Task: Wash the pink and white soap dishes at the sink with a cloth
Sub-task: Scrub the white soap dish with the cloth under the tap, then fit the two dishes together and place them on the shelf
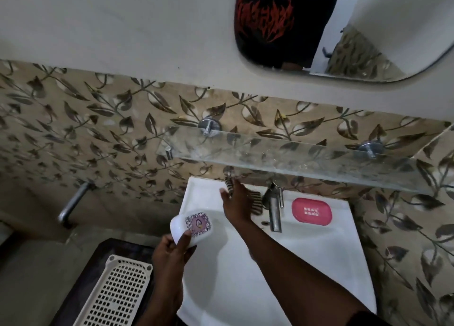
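Head view, left hand (169,252) gripping white soap dish (190,228), right hand (235,203) seemingly (blurred) touching striped cloth (253,200)

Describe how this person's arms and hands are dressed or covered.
Both hands are bare: no gloves, rings or watch show on the left hand or the right hand. Both forearms are uncovered. Only a dark sleeve edge shows on the right arm at the bottom of the frame.

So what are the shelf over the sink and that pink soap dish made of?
The shelf looks like clear glass: the leaf-pattern tiles show through it, and shiny metal pegs hold it. The pink soap dish seems to be moulded plastic with a smooth, slightly glossy finish, rounded corners and small drain slots.
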